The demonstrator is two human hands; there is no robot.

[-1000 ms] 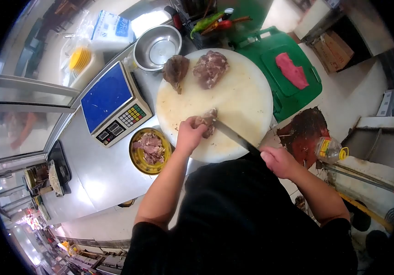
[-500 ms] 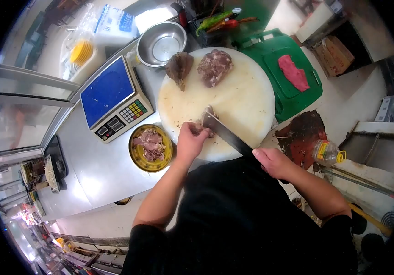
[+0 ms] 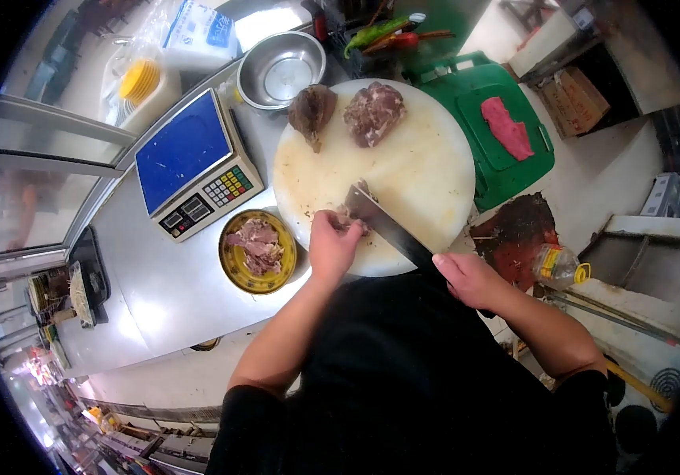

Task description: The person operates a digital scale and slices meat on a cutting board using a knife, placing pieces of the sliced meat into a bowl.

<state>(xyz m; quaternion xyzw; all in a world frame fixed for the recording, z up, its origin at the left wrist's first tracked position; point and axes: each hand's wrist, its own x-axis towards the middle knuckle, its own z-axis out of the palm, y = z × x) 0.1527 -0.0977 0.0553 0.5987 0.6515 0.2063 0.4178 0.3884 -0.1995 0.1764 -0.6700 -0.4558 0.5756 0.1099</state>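
Note:
My right hand (image 3: pixel 467 279) is wrapped round the handle of a cleaver (image 3: pixel 391 226), whose blade slants up to the left over the round white cutting board (image 3: pixel 435 174). The blade rests at a small piece of cooked meat (image 3: pixel 362 188) near the middle of the board. My left hand (image 3: pixel 334 241) is closed on that meat, fingers pressed down just left of the blade. Its fingertips partly hide the meat. Two larger chunks lie at the board's far side: a dark piece of meat (image 3: pixel 311 116) and a rounder chunk of meat (image 3: pixel 374 115). A yellow bowl (image 3: pixel 227 273) of cut meat stands left of my left hand.
A blue-topped digital scale (image 3: pixel 186 154) stands left of the board, with a steel bowl (image 3: pixel 281 70) behind. At right is a green bin lid (image 3: pixel 474 107) bearing a pink cloth (image 3: pixel 506 129). A plastic bottle (image 3: pixel 555 264) lies lower right. Peppers (image 3: pixel 379 33) lie at the back.
The view has shifted slightly. The cleaver and both hands stay almost in place at the meat, with the blade marginally moved.

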